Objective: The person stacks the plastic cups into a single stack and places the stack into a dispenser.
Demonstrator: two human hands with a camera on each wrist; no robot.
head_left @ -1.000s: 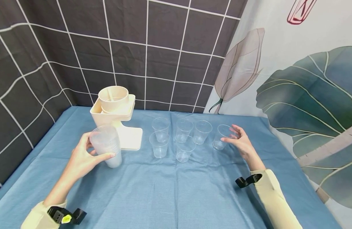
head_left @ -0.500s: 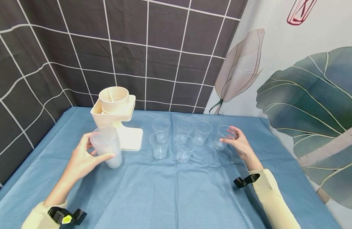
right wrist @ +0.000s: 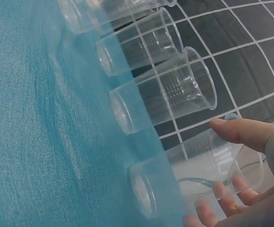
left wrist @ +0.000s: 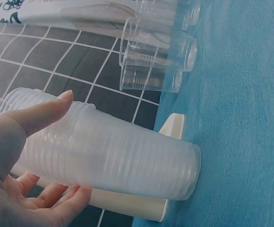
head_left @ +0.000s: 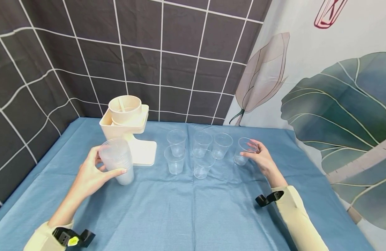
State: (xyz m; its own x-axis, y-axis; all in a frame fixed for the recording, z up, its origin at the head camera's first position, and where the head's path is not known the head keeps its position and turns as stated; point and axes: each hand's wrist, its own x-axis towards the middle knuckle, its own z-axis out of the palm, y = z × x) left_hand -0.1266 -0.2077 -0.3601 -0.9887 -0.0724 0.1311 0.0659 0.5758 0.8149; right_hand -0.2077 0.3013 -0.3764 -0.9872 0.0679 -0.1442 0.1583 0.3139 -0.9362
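My left hand [head_left: 94, 172] grips a stack of nested clear plastic cups [head_left: 119, 162], thumb on the near side and fingers behind. In the left wrist view the stack [left wrist: 127, 153] stands with its bottom at the blue cloth. On the right, my right hand [head_left: 264, 158] holds a single clear plastic cup [head_left: 240, 157] near its rim. The right wrist view has this cup [right wrist: 175, 177] between thumb and fingers, its base at the cloth. Several more clear cups [head_left: 175, 162] stand upright in a loose group between my hands.
A cream-coloured stand [head_left: 122, 129] with a round holder on top and a flat white base [head_left: 143, 151] is behind the stack. Blue cloth [head_left: 168, 212] covers the table. A dark grid-patterned curtain [head_left: 142, 62] hangs at the back, with a leaf-print curtain [head_left: 331, 104] on the right.
My right hand has moved slightly left and closed its thumb and fingers on the rightmost cup. My left hand and the stack have stayed in place.
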